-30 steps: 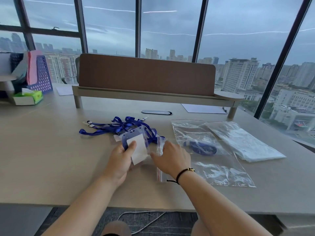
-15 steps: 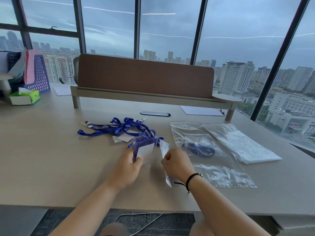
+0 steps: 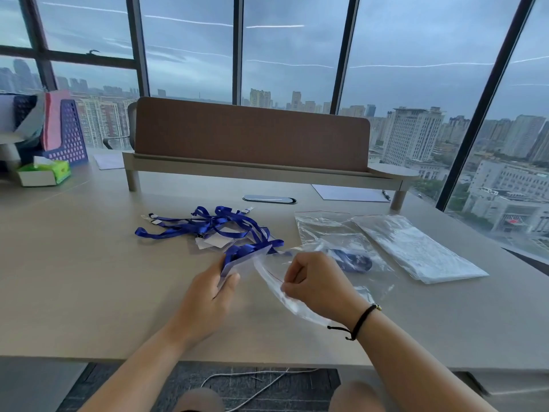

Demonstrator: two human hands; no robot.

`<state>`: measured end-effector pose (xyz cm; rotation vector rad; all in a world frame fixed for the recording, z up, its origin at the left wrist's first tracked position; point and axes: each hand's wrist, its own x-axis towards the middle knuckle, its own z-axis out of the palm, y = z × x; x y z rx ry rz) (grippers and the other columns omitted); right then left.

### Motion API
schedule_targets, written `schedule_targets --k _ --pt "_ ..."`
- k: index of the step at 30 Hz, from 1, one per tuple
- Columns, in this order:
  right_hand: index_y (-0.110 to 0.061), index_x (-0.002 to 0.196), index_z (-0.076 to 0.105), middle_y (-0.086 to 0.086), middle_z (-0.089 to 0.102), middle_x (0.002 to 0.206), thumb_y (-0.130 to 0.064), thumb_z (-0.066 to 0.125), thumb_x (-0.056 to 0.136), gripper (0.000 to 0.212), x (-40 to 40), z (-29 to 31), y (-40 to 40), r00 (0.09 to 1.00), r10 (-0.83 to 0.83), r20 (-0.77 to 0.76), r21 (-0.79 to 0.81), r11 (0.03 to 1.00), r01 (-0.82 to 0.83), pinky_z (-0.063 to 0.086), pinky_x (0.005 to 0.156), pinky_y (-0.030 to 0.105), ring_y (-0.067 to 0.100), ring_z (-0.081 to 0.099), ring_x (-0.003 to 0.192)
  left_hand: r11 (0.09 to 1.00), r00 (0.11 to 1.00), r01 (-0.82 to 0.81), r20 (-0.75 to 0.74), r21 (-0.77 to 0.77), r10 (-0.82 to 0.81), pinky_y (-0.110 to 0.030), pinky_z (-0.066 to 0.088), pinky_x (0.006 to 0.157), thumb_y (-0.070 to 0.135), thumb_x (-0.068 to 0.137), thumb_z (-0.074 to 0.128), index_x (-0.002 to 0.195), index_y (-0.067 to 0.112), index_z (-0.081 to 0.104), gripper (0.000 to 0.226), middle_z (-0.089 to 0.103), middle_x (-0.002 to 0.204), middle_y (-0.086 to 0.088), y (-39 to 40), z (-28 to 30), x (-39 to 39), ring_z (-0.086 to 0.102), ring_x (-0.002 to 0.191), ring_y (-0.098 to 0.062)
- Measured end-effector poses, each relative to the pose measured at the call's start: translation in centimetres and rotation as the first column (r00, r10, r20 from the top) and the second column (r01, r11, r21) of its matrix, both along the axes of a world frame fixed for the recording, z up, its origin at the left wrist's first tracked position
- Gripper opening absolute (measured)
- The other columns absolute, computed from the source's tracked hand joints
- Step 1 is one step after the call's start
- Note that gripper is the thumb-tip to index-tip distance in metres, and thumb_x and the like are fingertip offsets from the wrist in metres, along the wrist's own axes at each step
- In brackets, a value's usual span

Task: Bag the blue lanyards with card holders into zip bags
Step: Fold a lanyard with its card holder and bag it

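Note:
My left hand [image 3: 208,295] grips a clear card holder [image 3: 242,261] with a blue lanyard on it, its top edge at the mouth of a clear zip bag [image 3: 277,288]. My right hand [image 3: 315,285] pinches that bag's red-lined opening and holds it up off the table. Behind the hands lies a tangle of blue lanyards [image 3: 208,226] with card holders. To the right, a filled zip bag [image 3: 353,257] holds a coiled blue lanyard.
A stack of empty zip bags [image 3: 416,248] lies at the right. A desk riser with a brown screen [image 3: 252,138] stands behind. A tissue box [image 3: 44,173] and a blue file rack [image 3: 65,135] sit far left. The table edge [image 3: 148,359] runs close to me.
The card holder has tipped from upright to flat and moved right toward the bag. My right hand has pulled the bag mouth wider and lifted it.

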<state>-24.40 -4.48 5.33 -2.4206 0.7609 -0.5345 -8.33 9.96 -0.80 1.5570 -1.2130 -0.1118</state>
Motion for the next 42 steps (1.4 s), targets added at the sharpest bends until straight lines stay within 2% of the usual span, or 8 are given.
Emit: schedule_targets --k 5,11,16,22,30,35,38,42 --pt "-0.018 0.075 0.066 -0.001 0.072 0.074 -0.014 0.084 0.067 0.021 0.0 -0.6 -0.4 1.0 -0.007 0.019 0.087 0.996 0.006 0.056 0.059 0.02 0.012 0.067 0.067 0.999 0.986 0.04 0.161 0.035 -0.045 -0.044 0.046 0.065 0.032 0.097 0.045 0.112 0.064 0.051 0.036 0.064 0.076 -0.012 1.0 0.9 -0.7 0.058 0.068 -0.032" --pt "-0.012 0.08 0.069 0.007 0.074 0.071 -0.009 0.089 0.066 0.025 -0.6 -0.8 -0.9 0.998 0.002 0.06 0.307 0.951 -0.02 0.058 0.06 0.028 0.015 0.068 0.059 0.974 0.894 0.136 0.402 0.182 -0.2 -0.002 0.037 0.073 0.001 0.095 0.052 0.108 0.036 0.059 0.038 0.06 0.09 0.041 2.0 3.1 -2.1 0.056 0.082 0.018" --pt "-0.006 0.082 0.077 0.002 0.068 0.062 -0.001 0.083 0.071 0.014 -1.4 -0.3 -1.3 0.994 0.022 0.107 0.41 0.91 -0.064 0.051 0.057 0.02 0.008 0.06 0.052 0.949 0.766 0.126 0.58 0.288 -0.278 -0.013 0.038 0.105 0.01 0.088 0.041 0.131 0.025 0.058 0.049 0.061 0.137 0.013 1.7 3.3 -1.5 0.043 0.136 0.004" --pt "-0.01 0.076 0.079 0.014 0.072 0.069 -0.003 0.083 0.072 0.009 -1.6 -0.3 -1.5 0.992 0.043 0.121 0.456 0.885 -0.094 0.052 0.057 0.02 0.014 0.061 0.059 0.956 0.493 0.057 0.824 0.289 -0.278 -0.026 0.053 0.093 0.009 0.085 0.037 0.124 0.029 0.065 0.052 0.067 0.129 0.013 0.6 3.6 -2.2 0.057 0.129 -0.016" --pt "-0.007 0.079 0.073 0.009 0.073 0.069 -0.003 0.076 0.08 0.006 -1.7 -0.4 -2.1 0.98 -0.051 0.191 0.458 0.888 -0.042 0.059 0.062 0.03 0.018 0.069 0.064 0.914 0.534 0.023 0.768 0.405 -0.354 -0.031 0.054 0.064 0.004 0.084 0.049 0.128 0.03 0.041 0.052 0.065 0.121 0.008 0.1 1.9 -2.0 0.067 0.084 -0.021" --pt "-0.014 0.078 0.069 0.003 0.074 0.071 -0.009 0.072 0.085 0.009 -1.8 -0.6 -2.3 0.975 -0.085 0.207 0.248 0.968 0.032 0.059 0.062 0.03 0.015 0.071 0.064 0.926 0.776 0.08 0.56 0.368 -0.289 -0.026 0.036 0.066 0.02 0.1 0.043 0.11 0.031 0.048 0.015 0.06 0.093 0.01 0.9 3.8 -2.7 0.059 0.08 -0.018" --pt "-0.017 0.076 0.07 -0.003 0.072 0.07 -0.01 0.073 0.082 0.01 -1.7 -1.0 -2.2 0.974 -0.04 0.221 0.178 0.984 0.0 0.053 0.061 0.024 0.007 0.067 0.061 0.973 0.678 0.016 0.713 0.231 -0.18 -0.028 0.046 0.06 0.007 0.089 0.049 0.113 0.034 0.048 0.037 0.065 0.099 0.013 1.4 5.6 -3.7 0.064 0.078 -0.018" --pt "-0.032 0.07 0.067 -0.009 0.071 0.069 -0.007 0.075 0.078 0.028 -1.8 -0.9 -2.0 0.978 0.028 0.208 0.086 0.995 -0.047 0.048 0.06 0.015 0.0 0.064 0.064 0.999 0.507 0.028 0.861 0.039 -0.047 -0.035 0.05 0.098 0.003 0.082 0.039 0.128 0.025 0.055 0.053 0.064 0.132 0.004 1.4 6.5 -5.1 0.061 0.123 -0.022"
